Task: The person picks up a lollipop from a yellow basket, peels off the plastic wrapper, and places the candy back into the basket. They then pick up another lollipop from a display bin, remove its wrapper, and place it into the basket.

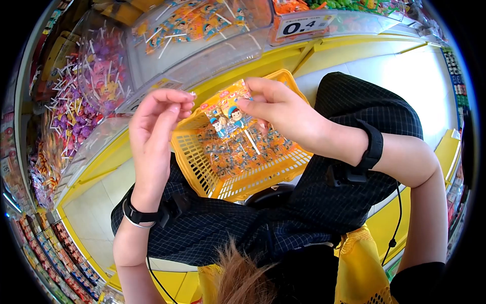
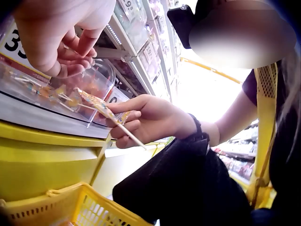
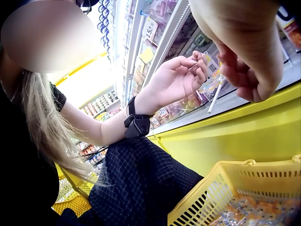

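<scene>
A flat lollipop in a printed yellow wrapper (image 1: 229,112) hangs over the basket, its white stick (image 1: 251,142) pointing down. My right hand (image 1: 283,109) pinches the wrapper's right edge between thumb and fingers. In the left wrist view the lollipop (image 2: 96,102) is seen nearly edge-on, with the right hand (image 2: 150,117) behind it. My left hand (image 1: 156,119) is raised beside the wrapper's left edge, fingers loosely curled and thumb near the fingertips. A small pale glint shows at its fingertips. Below, the yellow basket (image 1: 202,177) holds many similar wrapped lollipops (image 1: 238,157).
Clear bins of lollipops (image 1: 197,23) line the yellow shelf front ahead, with a price card (image 1: 304,25) at the right. Purple-wrapped lollipops (image 1: 71,119) fill the left side. The basket stands between the person's knees (image 1: 364,101).
</scene>
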A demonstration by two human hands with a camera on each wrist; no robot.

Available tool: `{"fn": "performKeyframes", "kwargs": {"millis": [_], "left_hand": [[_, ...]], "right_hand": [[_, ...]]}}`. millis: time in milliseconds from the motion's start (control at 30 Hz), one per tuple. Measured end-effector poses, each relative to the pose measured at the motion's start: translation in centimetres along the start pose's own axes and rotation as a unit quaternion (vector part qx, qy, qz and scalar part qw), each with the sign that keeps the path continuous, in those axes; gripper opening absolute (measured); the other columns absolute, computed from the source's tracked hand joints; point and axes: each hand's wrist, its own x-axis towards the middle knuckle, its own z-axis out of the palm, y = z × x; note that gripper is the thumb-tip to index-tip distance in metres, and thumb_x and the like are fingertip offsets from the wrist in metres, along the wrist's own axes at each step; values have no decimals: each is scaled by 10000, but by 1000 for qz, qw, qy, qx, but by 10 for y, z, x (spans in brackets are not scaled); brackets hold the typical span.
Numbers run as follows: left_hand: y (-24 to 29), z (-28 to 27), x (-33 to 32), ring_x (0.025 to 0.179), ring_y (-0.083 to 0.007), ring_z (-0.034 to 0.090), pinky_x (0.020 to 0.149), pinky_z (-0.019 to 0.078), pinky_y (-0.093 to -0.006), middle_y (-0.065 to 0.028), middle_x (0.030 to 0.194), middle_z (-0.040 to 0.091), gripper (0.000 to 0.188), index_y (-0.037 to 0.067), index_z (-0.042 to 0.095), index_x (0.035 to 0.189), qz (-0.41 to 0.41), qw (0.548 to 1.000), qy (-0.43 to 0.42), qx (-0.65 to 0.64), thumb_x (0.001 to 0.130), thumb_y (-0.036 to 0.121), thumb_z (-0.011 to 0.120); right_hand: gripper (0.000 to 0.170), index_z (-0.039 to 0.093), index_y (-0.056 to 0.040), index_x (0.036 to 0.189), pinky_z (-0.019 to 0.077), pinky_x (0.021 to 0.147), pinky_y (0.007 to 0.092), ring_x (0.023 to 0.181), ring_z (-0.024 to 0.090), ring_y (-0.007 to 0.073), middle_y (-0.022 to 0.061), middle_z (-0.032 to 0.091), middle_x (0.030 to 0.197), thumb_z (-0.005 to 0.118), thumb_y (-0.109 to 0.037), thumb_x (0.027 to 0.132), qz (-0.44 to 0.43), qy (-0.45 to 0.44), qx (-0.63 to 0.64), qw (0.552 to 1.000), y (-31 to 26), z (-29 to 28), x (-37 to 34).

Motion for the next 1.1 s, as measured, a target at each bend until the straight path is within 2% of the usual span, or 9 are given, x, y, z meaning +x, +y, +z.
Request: {"fn": "performKeyframes", "kwargs": {"millis": [100, 333, 433, 633, 767, 833, 967, 1033, 1100], "left_hand": [[10, 7, 0, 767, -113, 390, 687, 376, -213, -19, 830, 393, 193, 99, 380, 826, -98, 950, -49, -293, 724, -39, 470], [11, -2, 3, 698, -111, 361, 568, 336, -211, -10, 774, 364, 219, 115, 354, 787, -144, 823, -174, -521, 687, -29, 486], [11, -1, 3, 697, -106, 362, 538, 327, -198, -3, 775, 362, 223, 122, 358, 788, -146, 816, -203, -521, 698, -29, 496], [9, 1, 1, 701, -94, 358, 534, 320, -190, 6, 785, 360, 224, 130, 359, 794, -146, 807, -228, -525, 727, -28, 502], [9, 1, 1, 708, -94, 364, 535, 320, -190, 7, 792, 361, 232, 136, 363, 802, -149, 808, -228, -523, 731, -29, 510], [9, 2, 1, 727, -96, 380, 558, 331, -191, 9, 800, 364, 249, 144, 362, 812, -140, 812, -233, -516, 737, -19, 534], [8, 4, -2, 761, -99, 409, 597, 355, -199, 11, 831, 387, 283, 151, 362, 829, -113, 828, -213, -507, 739, -28, 562], [11, 4, -4, 794, -98, 436, 645, 382, -209, 10, 864, 421, 312, 152, 366, 846, -92, 892, -158, -414, 741, -59, 570], [8, 4, -5, 826, -105, 480, 691, 412, -223, 5, 879, 443, 317, 144, 377, 860, -81, 898, -149, -406, 745, -83, 565]], "right_hand": [[199, 495, -15, 893, 352, 479, 237, 534, 439, 62, -8, 459, 597, 570, -200, 886, 11, 9, -2, 1000, -4, 3, -3], [200, 501, -30, 851, 358, 495, 219, 549, 432, 58, -16, 455, 601, 557, -218, 894, 28, 25, -1, 999, -14, 8, -7], [277, 530, -12, 1068, 335, 549, 177, 618, 412, 23, -48, 444, 683, 561, -233, 904, 60, -28, -2, 998, -14, 4, -7], [313, 530, -20, 1124, 339, 560, 169, 620, 410, 20, -55, 467, 703, 554, -244, 907, 78, -34, -25, 996, -16, 6, -11], [321, 529, -19, 1131, 346, 562, 167, 621, 415, 19, -52, 479, 710, 558, -246, 906, 76, -43, -28, 996, -18, 6, -12], [224, 524, -39, 869, 354, 519, 212, 590, 444, 43, -28, 472, 623, 537, -259, 907, 47, -23, -2, 999, -19, 10, -12], [223, 538, -37, 898, 358, 521, 208, 590, 447, 41, -35, 470, 624, 538, -259, 906, 59, -27, 6, 998, -18, 8, -12], [215, 543, -35, 909, 358, 522, 204, 585, 446, 40, -40, 468, 628, 537, -249, 907, 74, -36, -7, 997, -17, 7, -12], [211, 545, -35, 906, 355, 520, 203, 581, 443, 39, -40, 466, 624, 539, -247, 907, 63, -34, 1, 997, -17, 8, -12]]}}
